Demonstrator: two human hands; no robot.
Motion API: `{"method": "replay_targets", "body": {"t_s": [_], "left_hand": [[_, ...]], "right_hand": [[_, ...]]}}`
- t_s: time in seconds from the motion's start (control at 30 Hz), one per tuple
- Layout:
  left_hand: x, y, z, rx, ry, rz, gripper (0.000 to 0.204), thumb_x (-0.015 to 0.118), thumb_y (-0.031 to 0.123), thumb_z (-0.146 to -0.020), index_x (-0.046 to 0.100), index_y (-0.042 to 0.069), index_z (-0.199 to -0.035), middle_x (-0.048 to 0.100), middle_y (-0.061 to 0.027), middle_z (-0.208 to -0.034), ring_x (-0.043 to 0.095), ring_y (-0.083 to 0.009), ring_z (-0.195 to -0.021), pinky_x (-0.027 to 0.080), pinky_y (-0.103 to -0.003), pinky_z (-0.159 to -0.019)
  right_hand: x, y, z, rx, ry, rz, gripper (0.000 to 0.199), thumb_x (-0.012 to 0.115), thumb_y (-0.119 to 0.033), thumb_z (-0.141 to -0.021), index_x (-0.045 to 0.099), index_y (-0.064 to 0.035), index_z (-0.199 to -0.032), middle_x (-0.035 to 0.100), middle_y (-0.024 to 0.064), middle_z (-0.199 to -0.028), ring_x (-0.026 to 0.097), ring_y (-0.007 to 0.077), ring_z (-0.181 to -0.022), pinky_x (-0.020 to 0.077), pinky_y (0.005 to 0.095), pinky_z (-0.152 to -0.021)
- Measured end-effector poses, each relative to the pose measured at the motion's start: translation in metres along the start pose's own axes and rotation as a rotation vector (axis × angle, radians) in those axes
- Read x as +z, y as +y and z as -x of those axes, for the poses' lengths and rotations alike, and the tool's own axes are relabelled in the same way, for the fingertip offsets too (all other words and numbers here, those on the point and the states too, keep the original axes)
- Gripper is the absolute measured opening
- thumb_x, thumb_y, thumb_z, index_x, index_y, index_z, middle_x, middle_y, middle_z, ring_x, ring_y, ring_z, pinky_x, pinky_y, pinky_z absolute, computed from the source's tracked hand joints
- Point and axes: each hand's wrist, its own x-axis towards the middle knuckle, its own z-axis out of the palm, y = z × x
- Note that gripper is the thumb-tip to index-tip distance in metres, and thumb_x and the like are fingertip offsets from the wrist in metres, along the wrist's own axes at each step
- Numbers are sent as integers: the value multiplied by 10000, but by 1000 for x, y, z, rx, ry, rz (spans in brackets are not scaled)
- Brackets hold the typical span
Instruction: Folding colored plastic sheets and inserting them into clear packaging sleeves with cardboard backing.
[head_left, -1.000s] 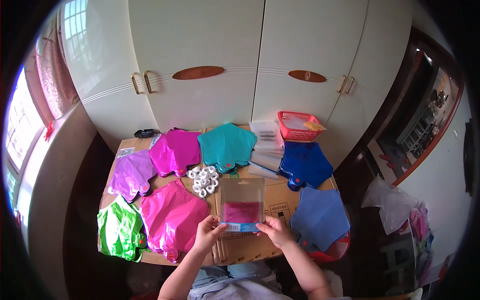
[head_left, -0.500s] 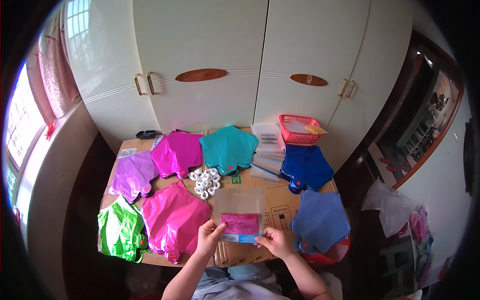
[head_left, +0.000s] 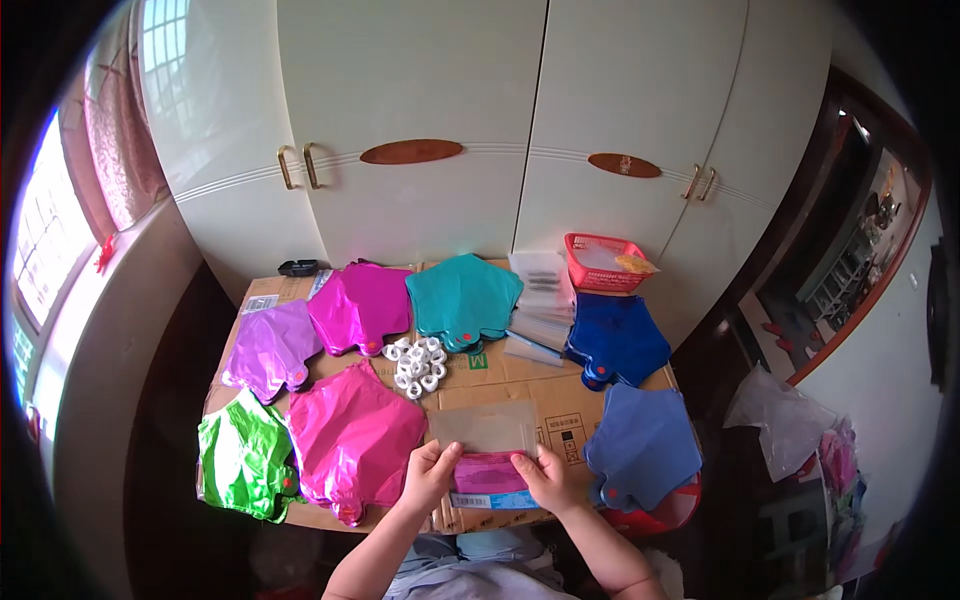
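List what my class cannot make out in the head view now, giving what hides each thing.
All in the head view:
- Fingertips of the left hand and right hand behind the clear pouch: hidden by the hands and the magenta insert.
- Most of the red tub: slate-blue stack covers it.
- Window: cut off by the dark fisheye rim.
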Motion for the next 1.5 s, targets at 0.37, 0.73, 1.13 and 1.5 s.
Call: {"method": "replay_targets", "body": {"t_s": [0.37,0.73,1.13,1.5], "left_hand": [[13,5,16,158,54,-281,161,561,122,-947,626,-25,-949,593,27,-746,478,-34,-678,419,-202,-615],[27,23,25,290,24,-609,130,608,112,-905,618,-10,-863,522,-44,-568,428,-50,-520,396,-243,-482],[11,0,18,138,72,-370,204,568,170,-949,617,-8,-860,566,19,-651,456,-29,-602,392,-227,-523],[5,2,17,30,-30,70,191,562,127,-947,609,-17,-1063,646,-34,-1004,566,-81,-895,456,-253,-809]], "right_hand": [[-10,-8,-14,-138,132,89,440,557,22,-823,416,-38,-1236,555,50,-925,530,83,-818,449,235,-649],[-11,-38,-32,-153,163,640,327,548,29,-685,469,-31,-996,595,147,-866,623,241,-713,475,302,-599],[-14,-39,-27,31,112,308,397,558,56,-737,455,-25,-1113,590,74,-878,604,136,-761,503,282,-681],[-21,3,-4,345,-190,-254,217,580,-134,-924,645,4,-1079,651,33,-1021,571,80,-923,444,231,-853]]}}
